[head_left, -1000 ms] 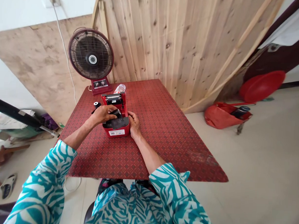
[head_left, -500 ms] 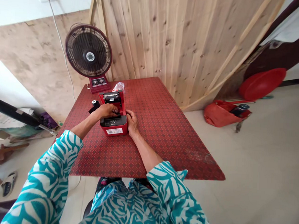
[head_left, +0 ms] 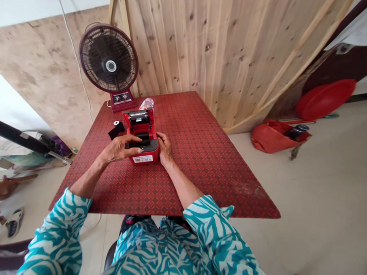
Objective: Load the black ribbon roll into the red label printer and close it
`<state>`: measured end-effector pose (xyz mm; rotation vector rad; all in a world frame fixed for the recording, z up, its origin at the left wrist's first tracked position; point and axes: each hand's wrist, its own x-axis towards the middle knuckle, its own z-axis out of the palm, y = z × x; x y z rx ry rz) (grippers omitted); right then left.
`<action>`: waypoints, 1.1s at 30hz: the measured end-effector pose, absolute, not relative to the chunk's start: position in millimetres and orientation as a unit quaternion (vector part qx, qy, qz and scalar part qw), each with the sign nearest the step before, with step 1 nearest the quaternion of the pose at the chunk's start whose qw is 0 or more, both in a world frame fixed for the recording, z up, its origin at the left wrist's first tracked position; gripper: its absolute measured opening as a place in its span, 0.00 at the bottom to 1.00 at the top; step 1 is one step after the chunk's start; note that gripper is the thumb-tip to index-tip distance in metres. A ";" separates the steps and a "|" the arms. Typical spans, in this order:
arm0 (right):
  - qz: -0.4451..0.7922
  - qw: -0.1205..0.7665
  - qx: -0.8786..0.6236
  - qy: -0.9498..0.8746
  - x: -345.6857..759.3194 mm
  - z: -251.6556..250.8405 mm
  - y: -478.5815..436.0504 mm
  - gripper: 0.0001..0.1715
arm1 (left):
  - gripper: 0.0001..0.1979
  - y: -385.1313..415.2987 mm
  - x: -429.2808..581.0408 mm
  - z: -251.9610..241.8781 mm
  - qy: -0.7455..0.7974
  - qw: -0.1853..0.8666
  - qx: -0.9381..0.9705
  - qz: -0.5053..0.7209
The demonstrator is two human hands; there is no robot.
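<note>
A small red printer [head_left: 144,146] with its lid raised stands on the red patterned table [head_left: 201,154]. My left hand [head_left: 118,147] rests on the printer's left front, thumb across the dark top, fingers curled against its side. The fingers of my right hand [head_left: 164,146] press against the printer's right side. A black roll with a white core [head_left: 116,129] lies on the table just left of the printer. A clear plastic bottle [head_left: 146,103] lies behind the printer.
A maroon table fan [head_left: 109,63] stands at the table's far left corner, its cord running up the wall. Wooden boards lean behind the table. A red bag [head_left: 275,135] and a red basin [head_left: 325,98] sit on the floor to the right. A black pole [head_left: 16,136] crosses the left.
My left hand has come out of the printer's open compartment and back to its left front edge. My right hand has stayed on the right side.
</note>
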<state>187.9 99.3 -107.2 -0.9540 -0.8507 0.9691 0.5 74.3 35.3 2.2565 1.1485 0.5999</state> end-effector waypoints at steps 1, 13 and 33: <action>0.436 0.696 -0.425 -0.381 188.1 -107.6 99.1 0.19 | 0.23 70.5 0.1 30.8 0.428 0.252 0.835 0.238; 0.435 0.692 -0.430 -0.383 190.2 -108.2 97.1 0.19 | 0.11 69.2 9.4 10.4 0.356 0.145 0.863 0.326; 0.447 0.685 -0.442 -0.368 190.7 -100.9 91.4 0.23 | 0.08 37.5 6.9 -4.1 0.345 -0.037 0.875 0.338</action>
